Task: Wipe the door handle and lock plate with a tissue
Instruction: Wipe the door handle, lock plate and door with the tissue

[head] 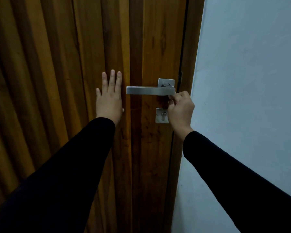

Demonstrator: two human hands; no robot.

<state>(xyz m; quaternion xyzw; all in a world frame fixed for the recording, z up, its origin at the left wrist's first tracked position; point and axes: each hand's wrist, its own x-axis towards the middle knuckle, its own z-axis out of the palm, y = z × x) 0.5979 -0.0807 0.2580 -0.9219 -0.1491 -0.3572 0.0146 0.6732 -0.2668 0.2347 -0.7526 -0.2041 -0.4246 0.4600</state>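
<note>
The left hand (109, 98) lay flat against the wooden door (74, 64), fingers straight and pointing toward 12 o'clock, palm pressed to the ribbed panelling and holding nothing. It sat at 9 o'clock of the door handle (149, 90), near the lever's free end but apart from it.

The door handle was a brushed metal lever lying level, its free end pointing toward 9 o'clock and its root at a square metal rose (166, 83) near the door's edge.

The right hand (181, 109) was at the root end of the lever, at 5 o'clock of the rose, its fingers curled into a closed grip. A small pale bit at the fingertips, touching the underside of the lever, may have been the tissue (170, 97); it was too small to tell for certain.

The lock plate (160, 116), square with a keyhole, sat at 6 o'clock of the handle, its right edge hidden behind the right hand.

Both arms wore black sleeves (65, 174). A pale wall (250, 81) stood at 3 o'clock of the door.
</note>
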